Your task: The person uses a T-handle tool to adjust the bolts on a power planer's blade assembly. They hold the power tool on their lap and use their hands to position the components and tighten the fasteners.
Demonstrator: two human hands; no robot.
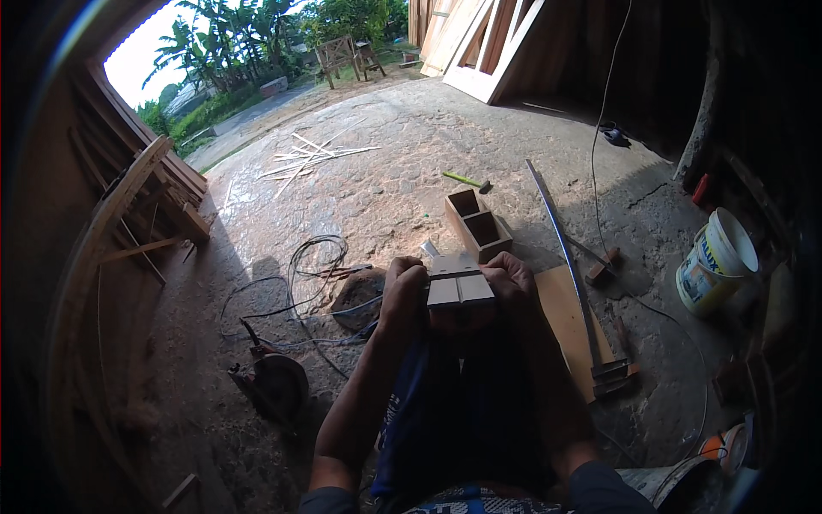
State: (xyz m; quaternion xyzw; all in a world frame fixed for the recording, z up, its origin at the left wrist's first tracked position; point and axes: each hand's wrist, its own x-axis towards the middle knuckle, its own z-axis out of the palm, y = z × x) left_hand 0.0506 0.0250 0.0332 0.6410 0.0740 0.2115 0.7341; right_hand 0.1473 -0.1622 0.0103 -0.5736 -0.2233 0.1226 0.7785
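Note:
A small wooden box-like piece with a pale top sits in front of me, above my lap. A dark band crosses it from side to side, and a thin line runs lengthwise; I cannot tell whether the band is a gap or a separate strip. My left hand grips its left edge with curled fingers. On the opposite edge my right hand is closed in the same way. Just beyond stands an open wooden box with two compartments. A hammer with a green handle lies past it.
A circular saw and coiled cable lie at left. At right are a long metal bar clamp, a thin board and a white bucket. Wood strips litter the floor farther off.

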